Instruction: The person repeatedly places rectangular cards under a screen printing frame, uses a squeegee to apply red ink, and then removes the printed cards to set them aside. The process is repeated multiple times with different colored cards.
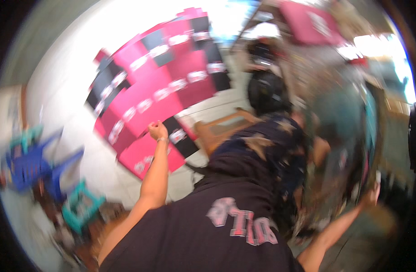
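Note:
Overlapping rows of flat pink pieces (142,102), each with a small pale print, lie spread over the white tiled floor, with black pieces (212,59) and grey ones among them. Whether they are cloth or paper, I cannot tell. My left hand (158,130) is stretched out above the near part of these rows, fingers curled in; anything inside them is hidden. Far to the right, my right hand (372,195) is held out low beside a blurred upright frame. Motion smears its fingers, and I cannot make out whether it holds anything.
A wooden stool (221,129) stands just beyond my body. Blue plastic chairs (33,165) and a green stool (81,206) are at the left. A dark, shiny rounded object (267,90) sits ahead. On the right is a blurred table-like structure, with a pink piece (310,22) at the back.

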Motion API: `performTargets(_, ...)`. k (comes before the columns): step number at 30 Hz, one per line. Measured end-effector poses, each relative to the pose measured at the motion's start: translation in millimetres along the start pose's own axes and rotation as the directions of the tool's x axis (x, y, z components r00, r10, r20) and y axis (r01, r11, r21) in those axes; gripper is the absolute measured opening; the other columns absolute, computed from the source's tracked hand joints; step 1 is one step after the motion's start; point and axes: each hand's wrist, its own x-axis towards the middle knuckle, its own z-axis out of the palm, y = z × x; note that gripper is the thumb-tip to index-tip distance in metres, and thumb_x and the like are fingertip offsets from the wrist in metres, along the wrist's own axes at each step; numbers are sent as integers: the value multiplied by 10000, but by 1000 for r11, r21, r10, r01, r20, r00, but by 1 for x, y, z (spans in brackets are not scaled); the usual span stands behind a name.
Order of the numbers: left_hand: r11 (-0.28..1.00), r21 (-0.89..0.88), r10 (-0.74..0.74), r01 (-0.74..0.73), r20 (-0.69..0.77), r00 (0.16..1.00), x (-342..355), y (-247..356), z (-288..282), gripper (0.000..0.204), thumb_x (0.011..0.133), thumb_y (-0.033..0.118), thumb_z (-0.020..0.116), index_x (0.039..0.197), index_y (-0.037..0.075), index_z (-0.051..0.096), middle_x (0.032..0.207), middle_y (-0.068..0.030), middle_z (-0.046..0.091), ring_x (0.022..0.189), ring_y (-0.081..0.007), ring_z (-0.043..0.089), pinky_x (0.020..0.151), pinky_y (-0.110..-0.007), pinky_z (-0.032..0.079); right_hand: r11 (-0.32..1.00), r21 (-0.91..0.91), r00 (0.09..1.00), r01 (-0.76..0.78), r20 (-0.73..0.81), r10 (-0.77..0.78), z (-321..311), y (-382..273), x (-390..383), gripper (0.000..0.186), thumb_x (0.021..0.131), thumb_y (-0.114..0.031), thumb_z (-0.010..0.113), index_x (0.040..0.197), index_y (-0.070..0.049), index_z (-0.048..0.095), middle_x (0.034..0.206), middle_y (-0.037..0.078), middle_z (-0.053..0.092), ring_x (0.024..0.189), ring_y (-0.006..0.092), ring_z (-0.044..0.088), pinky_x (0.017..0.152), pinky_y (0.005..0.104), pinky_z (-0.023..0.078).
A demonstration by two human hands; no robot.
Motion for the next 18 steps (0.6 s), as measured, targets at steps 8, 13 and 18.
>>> performTargets(8, 114, -875, 895, -471, 296, -333, -342, 387, -22, 200, 957, 100, 686, 1138, 22, 716, 1010, -118, 699, 922, -242, 660, 840, -346, 525, 852, -499, 985, -161, -141, 103, -24, -104, 43, 604, 920, -683, 555, 1130, -150, 744, 855, 187, 679, 868, 389, 647, 814, 453, 510)
performTargets(13, -392, -879, 339, -272, 136, -931, -504, 461, 32, 541, 930, 341, 713, 1379, 53, 622, 1450, -140, 582, 1371, -353, 500, 1157, -489, 374, 924, -369, 975, -99, -221, 16, -36, -105, 77, 624, 897, -651, 584, 881, -38, 698, 775, 211, 664, 765, 403, 658, 749, 477, 507)
performTargets(18, -547, -833, -26, -86, 119, -993, -584, 454, 71, 892, 852, 593, 716, 1537, 77, 470, 1634, -69, 409, 1559, -302, 261, 1287, -536, 148, 906, -361, 970, -219, -182, 162, -68, -127, 89, 687, 874, -617, 606, 763, 55, 693, 702, 272, 646, 687, 374, 672, 715, 479, 507)
